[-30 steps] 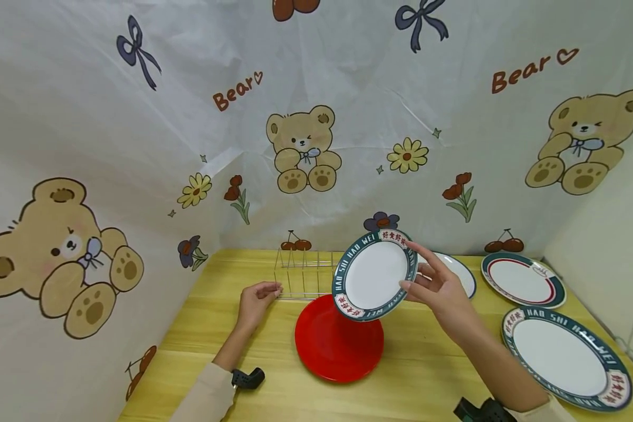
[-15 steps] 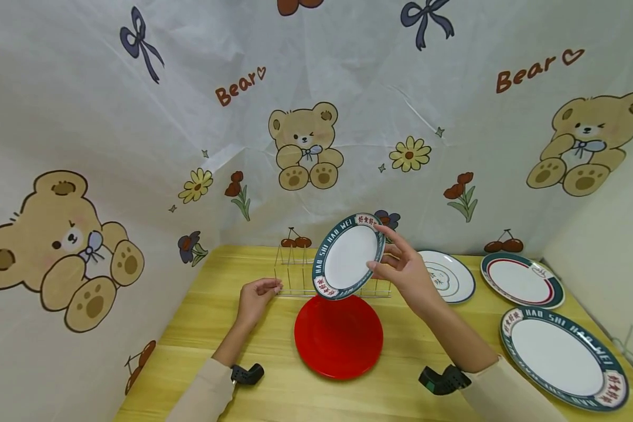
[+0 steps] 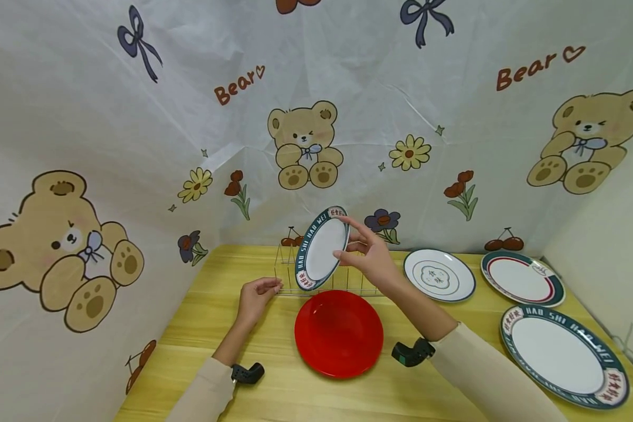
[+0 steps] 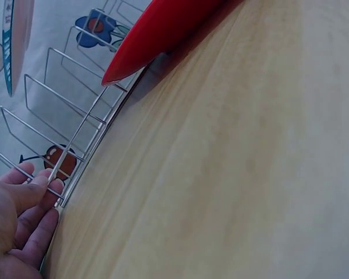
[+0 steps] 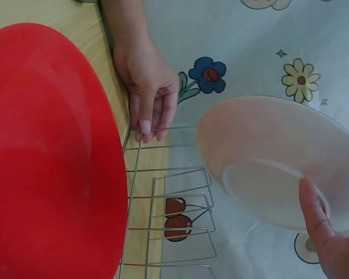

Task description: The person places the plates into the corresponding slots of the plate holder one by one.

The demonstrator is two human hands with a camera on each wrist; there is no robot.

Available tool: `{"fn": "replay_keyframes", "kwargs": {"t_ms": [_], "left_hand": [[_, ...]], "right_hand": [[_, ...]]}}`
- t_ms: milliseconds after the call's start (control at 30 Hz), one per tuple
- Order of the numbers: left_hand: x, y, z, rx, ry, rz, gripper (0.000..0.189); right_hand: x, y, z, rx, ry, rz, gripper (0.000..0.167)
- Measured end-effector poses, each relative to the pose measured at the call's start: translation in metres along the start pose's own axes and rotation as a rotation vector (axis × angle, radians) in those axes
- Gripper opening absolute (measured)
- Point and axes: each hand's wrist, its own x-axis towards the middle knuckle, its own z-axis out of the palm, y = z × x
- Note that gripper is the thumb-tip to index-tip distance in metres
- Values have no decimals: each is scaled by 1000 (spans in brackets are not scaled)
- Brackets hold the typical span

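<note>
My right hand (image 3: 366, 253) pinches a white plate (image 3: 323, 249) with a green lettered rim by its right edge. The plate is tilted steeply and held in the air in front of the wire dish rack (image 3: 366, 281). In the right wrist view the plate's pale underside (image 5: 262, 165) faces the camera, and a finger lies along it. At the rack's left end, my left hand (image 3: 257, 302) grips the wire frame between thumb and fingers; the left wrist view shows this rack corner (image 4: 58, 186) closely. A red plate (image 3: 339, 334) lies on the table just in front of the rack.
To the right lie a white plate (image 3: 439, 275) with a blue rim, a plate (image 3: 522, 279) with a red line and green rim, and a large green-rimmed oval plate (image 3: 559, 351). A bear-printed cloth (image 3: 348, 76) hangs behind the wooden table (image 3: 401, 392).
My right hand has carried the green-rimmed plate leftward and slightly up, turning it more edge-on. The blue-rimmed plate has come into full view. My left hand has stayed on the rack.
</note>
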Motion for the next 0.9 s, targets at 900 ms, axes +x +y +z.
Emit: {"fn": "replay_keyframes", "kwargs": {"t_ms": [900], "left_hand": [[1,0,-2,-16,-12,26,16]], "right_hand": [[45,6,38,-156,-62,-50,73]]}}
